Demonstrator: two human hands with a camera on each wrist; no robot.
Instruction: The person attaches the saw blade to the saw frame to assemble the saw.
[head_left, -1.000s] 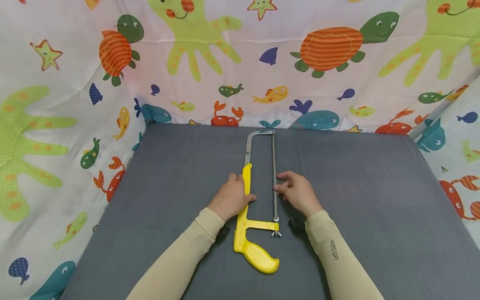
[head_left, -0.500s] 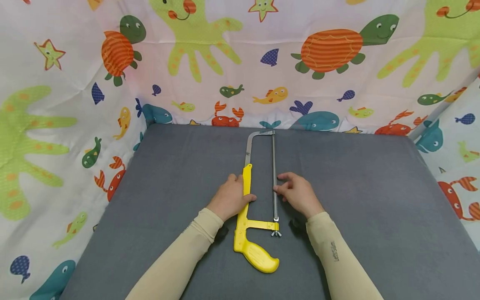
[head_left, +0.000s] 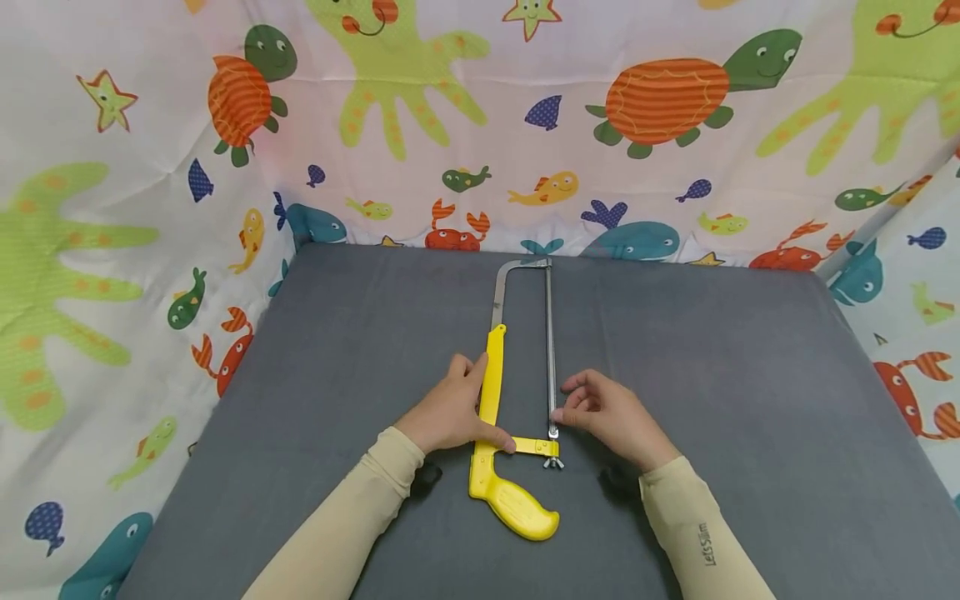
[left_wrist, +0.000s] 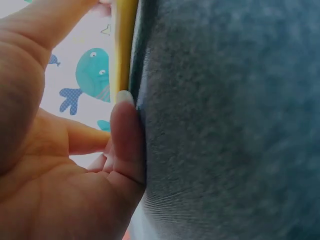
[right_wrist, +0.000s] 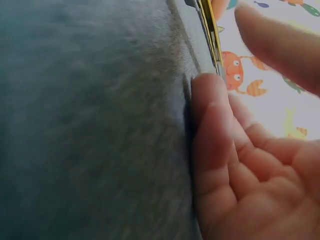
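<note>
A hacksaw (head_left: 491,375) with a yellow frame and handle and a bare metal front arch lies flat on the grey cloth, its handle (head_left: 522,508) toward the person. My left hand (head_left: 447,410) rests at the frame's left side, fingertips against it. Its thumb reaches over the frame to the yellow crosspiece (head_left: 536,447). Beside the metal blade side (head_left: 551,350) is my right hand (head_left: 615,417), thumb tip at the blade's lower part and other fingers loosely bent. A wing nut (head_left: 553,463) sits below the crosspiece. In the left wrist view the little finger touches the yellow frame (left_wrist: 122,50).
The grey cloth surface (head_left: 375,333) stretches out around the saw. A white curtain (head_left: 420,108) printed with sea animals rises behind it and along the left and right sides.
Both hands have slid toward the handle end. The left thumb has moved from beside the frame down onto the crosspiece; the right hand has shifted down along the blade. The saw looks almost unmoved.
</note>
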